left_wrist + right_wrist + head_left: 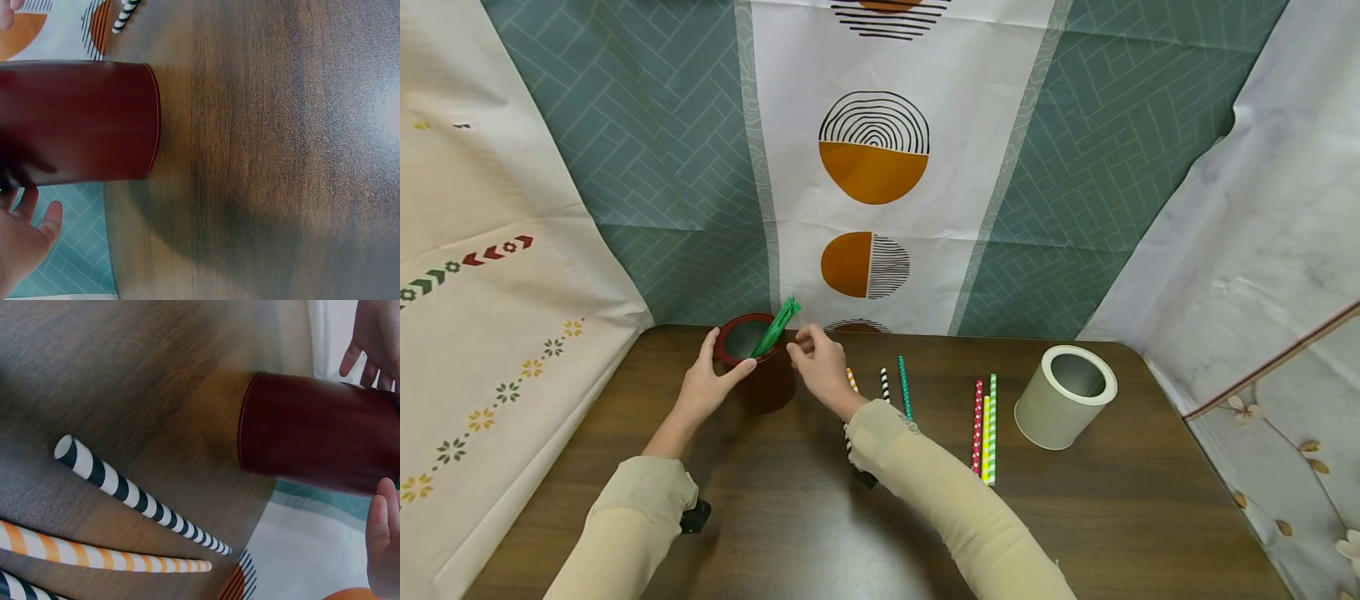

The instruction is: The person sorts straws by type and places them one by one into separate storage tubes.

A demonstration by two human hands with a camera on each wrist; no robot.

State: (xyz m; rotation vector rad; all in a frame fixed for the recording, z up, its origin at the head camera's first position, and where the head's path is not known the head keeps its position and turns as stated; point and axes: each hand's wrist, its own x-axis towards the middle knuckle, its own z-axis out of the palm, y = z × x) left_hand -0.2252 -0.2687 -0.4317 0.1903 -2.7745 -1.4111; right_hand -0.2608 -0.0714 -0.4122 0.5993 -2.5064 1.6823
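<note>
A dark red canister (767, 387) stands upright at the back left of the table. A crinkled green strip (778, 325) leans inside it, its upper end poking past the rim. My left hand (709, 382) holds the canister at the rim, thumb on the near side and fingers around the left. My right hand (820, 367) is at the rim's right side, close to the green strip, with bent fingers and nothing visible in them. In the right wrist view its fingertips (382, 515) overlap the canister's upper side.
By my right forearm lie an orange-striped straw (106, 555), black-and-white straws (144, 500) and a teal dotted straw (904, 387). Further right are pink (977, 425), yellow (987, 437) and green-striped (992, 417) straws. A cream canister (1052, 412) stands at the right. Patterned cloth (685, 208) hangs behind the table.
</note>
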